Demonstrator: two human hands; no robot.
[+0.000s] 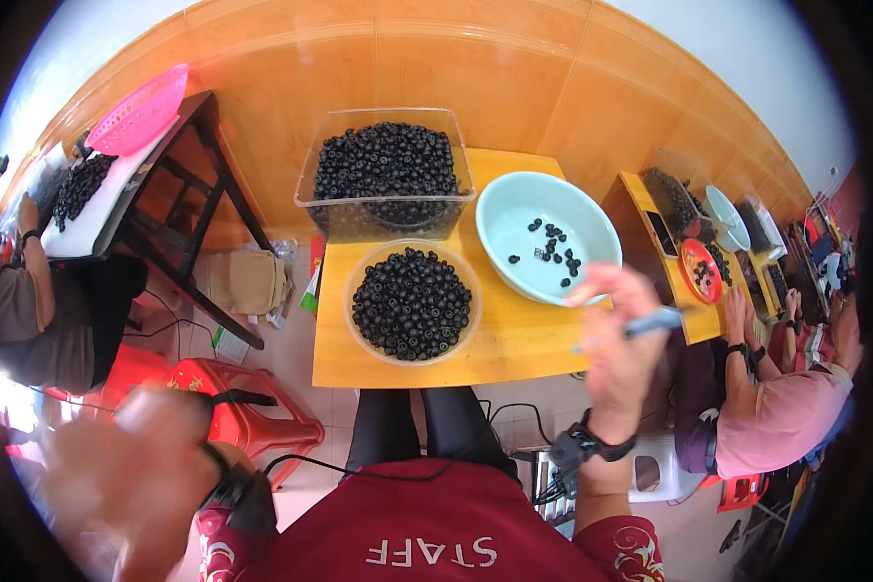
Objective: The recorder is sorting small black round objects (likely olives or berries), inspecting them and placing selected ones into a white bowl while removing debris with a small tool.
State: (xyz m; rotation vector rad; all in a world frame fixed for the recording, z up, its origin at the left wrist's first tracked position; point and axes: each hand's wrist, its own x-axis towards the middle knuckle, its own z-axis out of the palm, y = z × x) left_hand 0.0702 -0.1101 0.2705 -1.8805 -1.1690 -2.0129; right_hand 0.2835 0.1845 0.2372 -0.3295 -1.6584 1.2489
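Honestly, from here I can't tell the blurry left hand's [131,461] spread or grip. Black beads [551,256] could scatter if the pale-blue bowl [510,208] gets clipped by the right hand [619,341], fingers curled around a grey-blue pen-like tool [656,321] near the rim.

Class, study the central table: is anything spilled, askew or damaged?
Nothing stands out. Small black pieces sit inside the clear bin, round tub and pale blue basin; no spill shows on the yellow tabletop, and none of the three looks tipped or broken.
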